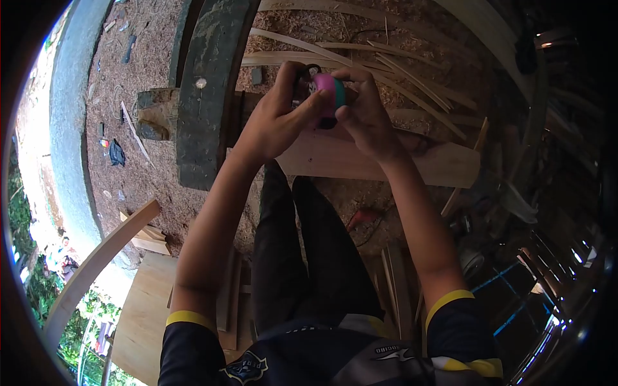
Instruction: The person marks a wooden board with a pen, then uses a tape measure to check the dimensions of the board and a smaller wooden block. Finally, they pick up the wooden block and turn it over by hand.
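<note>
**Shaving-strewn workshop floor [145, 64]: pink-and-teal object [333, 96] gripped in both hands**

Clock positions were read from the centre of the head view, 12 at the top. A dark, weathered beam [209, 96] stood between 10 and 11 o'clock, a pale board [341, 161] ran toward 2 o'clock, and thin wood strips [412, 83] lay loose between 1 and 2 o'clock.

The object was found at 12 o'clock, just past the board's far edge in this view. Its exact kind could not be told. The left hand [277, 112] was closed on its 9 o'clock side, thumb laid across the pink part; the right hand [367, 119] was closed on the teal side at 3 o'clock. Whether the object also rested on anything could not be determined.

In the inspector's judgement, sound handling called for one hand to steady the body while the other worked it, with light finger pressure, wrists level and thumbs clear of any moving part.
</note>
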### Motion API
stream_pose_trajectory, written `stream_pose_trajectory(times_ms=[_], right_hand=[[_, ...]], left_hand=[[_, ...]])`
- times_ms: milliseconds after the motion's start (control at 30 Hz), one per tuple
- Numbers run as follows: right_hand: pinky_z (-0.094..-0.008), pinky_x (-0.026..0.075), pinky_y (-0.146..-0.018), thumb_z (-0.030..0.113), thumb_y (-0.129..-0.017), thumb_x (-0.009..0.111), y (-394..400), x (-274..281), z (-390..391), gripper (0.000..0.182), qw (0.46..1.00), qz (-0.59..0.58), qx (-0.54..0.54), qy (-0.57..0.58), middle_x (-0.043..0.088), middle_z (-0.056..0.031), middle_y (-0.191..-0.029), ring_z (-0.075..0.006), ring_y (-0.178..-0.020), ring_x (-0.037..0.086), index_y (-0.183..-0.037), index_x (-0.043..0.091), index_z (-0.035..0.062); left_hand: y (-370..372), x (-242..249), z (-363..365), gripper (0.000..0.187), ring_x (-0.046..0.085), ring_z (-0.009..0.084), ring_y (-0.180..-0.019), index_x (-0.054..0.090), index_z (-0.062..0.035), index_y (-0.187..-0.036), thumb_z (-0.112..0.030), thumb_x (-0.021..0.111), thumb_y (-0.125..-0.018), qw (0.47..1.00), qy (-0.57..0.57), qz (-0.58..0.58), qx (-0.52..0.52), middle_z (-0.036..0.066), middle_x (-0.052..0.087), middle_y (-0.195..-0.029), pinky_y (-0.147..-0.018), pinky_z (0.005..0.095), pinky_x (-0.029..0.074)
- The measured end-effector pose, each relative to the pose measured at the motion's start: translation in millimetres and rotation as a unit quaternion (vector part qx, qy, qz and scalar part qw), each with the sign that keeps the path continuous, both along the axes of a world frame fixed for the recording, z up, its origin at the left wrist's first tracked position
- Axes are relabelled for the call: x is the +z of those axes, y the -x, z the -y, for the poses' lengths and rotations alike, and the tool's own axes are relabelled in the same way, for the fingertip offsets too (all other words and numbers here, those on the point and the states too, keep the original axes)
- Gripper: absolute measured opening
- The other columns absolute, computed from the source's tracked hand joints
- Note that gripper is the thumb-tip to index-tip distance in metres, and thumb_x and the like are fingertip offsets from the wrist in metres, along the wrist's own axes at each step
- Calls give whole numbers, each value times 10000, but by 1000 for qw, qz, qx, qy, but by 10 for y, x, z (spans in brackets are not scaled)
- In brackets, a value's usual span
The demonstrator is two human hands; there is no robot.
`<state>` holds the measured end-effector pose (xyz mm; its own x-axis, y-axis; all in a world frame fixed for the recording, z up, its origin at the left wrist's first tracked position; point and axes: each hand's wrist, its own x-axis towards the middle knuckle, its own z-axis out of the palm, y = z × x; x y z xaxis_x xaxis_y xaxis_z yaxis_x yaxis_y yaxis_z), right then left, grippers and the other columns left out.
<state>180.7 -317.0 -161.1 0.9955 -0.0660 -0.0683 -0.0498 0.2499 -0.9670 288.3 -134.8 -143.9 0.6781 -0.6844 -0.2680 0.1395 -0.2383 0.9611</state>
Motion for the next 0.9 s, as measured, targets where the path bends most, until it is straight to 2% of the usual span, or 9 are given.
stream_pose_trajectory(times_ms=[167,267,333,433,533,600,633,767,900], right_hand=[[-352,544,-1014,298,-979,813,-5,-94,-83,704,997,52,-58,29,600,-112,-1295,-189,-1237,599,-1468,340,115],[-348,533,-998,350,-937,853,92,-77,-89,636,988,59,-135,44,621,-92,-1231,-194,-1210,599,-1369,458,105],[-353,535,-914,371,-900,877,169,109,21,505,951,13,-62,303,632,-82,-1132,-196,-1096,634,-1173,572,75],[-378,527,-804,370,-881,882,387,243,-106,440,947,-63,-108,296,637,-84,-1019,-214,-944,660,-1015,606,55],[-406,519,-748,356,-866,887,614,279,-213,447,923,-117,-137,340,620,-94,-924,-239,-827,650,-1004,601,41],[-410,520,-742,332,-869,875,745,282,-314,439,914,-139,-147,351,608,-102,-929,-249,-826,644,-1018,589,35],[-415,520,-736,308,-872,863,792,285,-369,431,905,-159,-155,364,596,-111,-934,-260,-824,638,-1032,577,28],[-412,524,-732,235,-877,829,773,311,-627,405,890,-162,-198,376,571,-135,-984,-269,-858,635,-1071,548,17],[-426,547,-778,177,-894,799,730,383,-759,487,867,-154,-232,413,573,-166,-1111,-287,-941,640,-1291,571,13]], left_hand=[[-98,29,60,514,711,228,-1068,531,-17,-1414,-375,653,-1066,999,-10,-36,-29,166,704,-1186,-939,379,550],[-130,7,-9,514,673,207,-1122,500,-20,-1462,-361,611,-1093,995,21,-90,-23,155,710,-1234,-971,368,529],[-97,24,-33,516,640,198,-1164,465,-27,-1496,-358,578,-1116,989,64,-134,-4,150,708,-1261,-990,365,510],[45,95,-63,505,647,220,-1227,451,-32,-1510,-264,629,-1097,977,78,-199,0,172,697,-1336,-1037,365,508],[140,4,-20,492,652,206,-1247,500,-22,-1486,-134,692,-1048,974,78,-210,12,167,697,-1335,-1063,353,512],[60,-75,2,409,696,185,-1167,612,-3,-1386,-48,736,-998,978,39,-197,-49,141,736,-1251,-1036,343,540],[0,-120,25,409,696,185,-1167,612,-3,-1386,-48,736,-998,978,36,-201,-49,141,736,-1251,-1036,343,540],[-378,-25,232,275,734,164,-1050,704,13,-1227,-107,757,-985,954,-32,-161,-250,109,777,-1106,-975,336,569],[-577,-76,350,255,735,176,-1034,692,-1,-1202,-145,723,-995,936,-82,-80,-332,101,784,-1073,-955,344,565]])
